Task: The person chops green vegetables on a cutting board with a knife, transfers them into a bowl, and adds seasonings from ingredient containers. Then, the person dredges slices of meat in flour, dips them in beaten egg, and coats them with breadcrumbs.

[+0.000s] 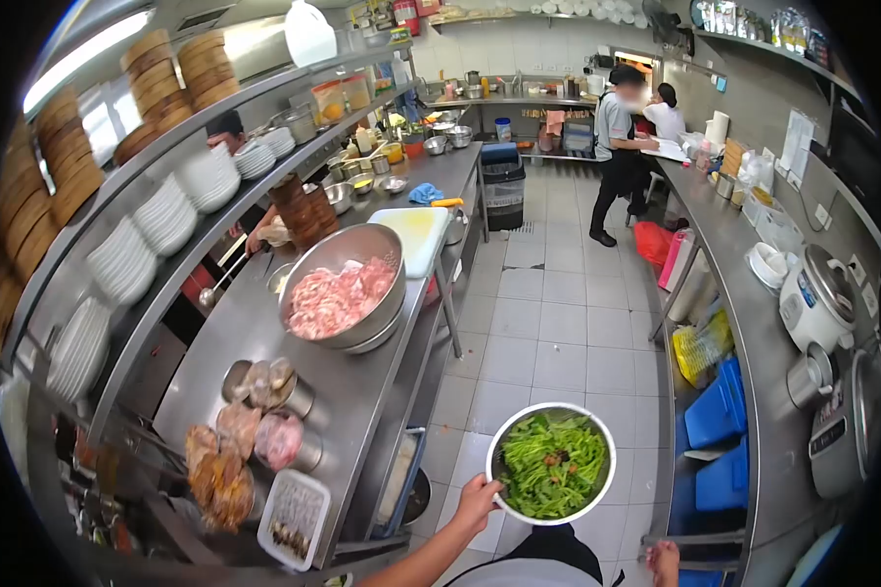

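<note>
My left hand (480,503) grips the rim of a metal bowl (608,466) at its lower left side. The bowl is held over the floor in front of my body. Green leafy vegetables (548,479) fill it, with small brown bits on top near the middle. My right hand (664,560) is low at the right, away from the bowl, its fingers curled; whether anything is in them is too small to tell.
On the left steel counter (201,386) are a large colander (382,303) of raw meat, a cutting board (411,240), filled containers and a white tray (299,514). The right counter (744,391) bears a rice cooker (811,298). Two people stand at the far right.
</note>
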`<state>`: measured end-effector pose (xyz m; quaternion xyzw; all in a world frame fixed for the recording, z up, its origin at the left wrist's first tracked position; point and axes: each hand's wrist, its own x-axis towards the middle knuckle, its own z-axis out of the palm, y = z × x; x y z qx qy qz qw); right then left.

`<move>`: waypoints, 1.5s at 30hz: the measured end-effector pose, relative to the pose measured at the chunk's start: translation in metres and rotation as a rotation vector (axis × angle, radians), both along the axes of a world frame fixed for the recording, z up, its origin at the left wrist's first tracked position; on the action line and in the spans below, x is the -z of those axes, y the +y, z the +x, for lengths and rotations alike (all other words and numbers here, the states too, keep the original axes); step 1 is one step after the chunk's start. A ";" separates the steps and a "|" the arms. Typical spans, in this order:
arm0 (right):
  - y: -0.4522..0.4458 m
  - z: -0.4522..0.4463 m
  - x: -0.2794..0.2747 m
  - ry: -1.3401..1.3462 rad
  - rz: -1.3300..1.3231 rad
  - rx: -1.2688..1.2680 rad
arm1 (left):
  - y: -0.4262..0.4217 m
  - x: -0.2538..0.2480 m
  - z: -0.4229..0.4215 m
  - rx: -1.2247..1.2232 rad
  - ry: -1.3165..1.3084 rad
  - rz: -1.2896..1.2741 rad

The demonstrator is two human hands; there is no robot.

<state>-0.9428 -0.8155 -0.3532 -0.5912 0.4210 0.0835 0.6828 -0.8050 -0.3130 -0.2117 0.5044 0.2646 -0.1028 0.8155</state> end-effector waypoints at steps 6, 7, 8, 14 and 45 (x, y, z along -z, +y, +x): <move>0.048 0.289 -0.116 -0.214 0.009 -0.411 | -0.030 -0.016 0.175 -0.037 0.015 -0.032; 0.066 0.343 -0.145 -0.239 0.002 -0.514 | -0.030 -0.019 0.199 -0.074 0.035 -0.061; 0.086 0.396 -0.173 -0.261 -0.008 -0.648 | -0.025 -0.025 0.224 -0.095 0.043 -0.041; 0.198 0.637 -0.249 -0.342 0.021 -1.074 | 0.007 -0.056 0.367 -0.276 -0.002 -0.046; 0.510 1.451 -0.263 -0.463 0.062 -0.924 | 0.569 -0.051 1.101 -0.953 0.264 0.986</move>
